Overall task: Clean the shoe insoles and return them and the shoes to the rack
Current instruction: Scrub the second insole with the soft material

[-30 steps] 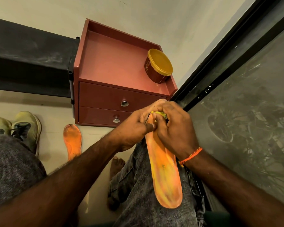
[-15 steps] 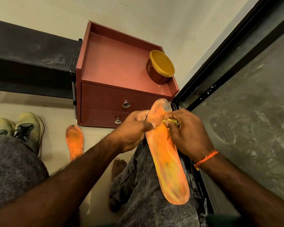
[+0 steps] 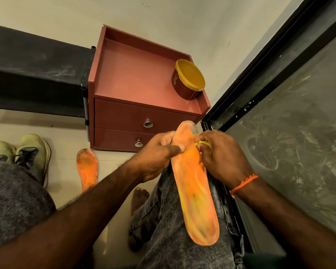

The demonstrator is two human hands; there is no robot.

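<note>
- Long orange foam insole (image 3: pixel 194 195) lies along my right thigh on the grey jeans (image 3: pixel 173 239); one end points at the cabinet, the other end sits unsupported near the hip.
- My left hand (image 3: pixel 157 154) is clamped on the insole's left edge near the far end, thumb on top, fingers under.
- My right hand (image 3: pixel 221 158) is closed on a small yellow cloth wad (image 3: pixel 203 143), pressed on the insole's right edge just opposite the thumb.
- Risk 1: insole is thin and bendy. If I rub hard w/ only one end pinned, I judge it could buckle or slide off the thigh twd the dark window frame (image 3: pixel 260 78) gap.
- Risk 2: the cloth is tiny, mostly hidden in the fingers. It could slip out mid-stroke; then bare fingertips just smear the grime.
- Risk 3: far tip looks grey and worn, so scrubbing there might lift the top layer. Can't tell if it's dirt or wear.
- Second orange insole (image 3: pixel 86 167) lies on the pale floor (image 3: pixel 66 131) beside the yellow-green sneakers (image 3: pixel 25 150), tip visibly dirty. A leg or foot shift could scuff it.
- Brown tub w/ yellow lid (image 3: pixel 188 80) stands near the right edge of the red two-drawer cabinet (image 3: pixel 136 82), well apart from the hands. No threat, I judge.
</note>
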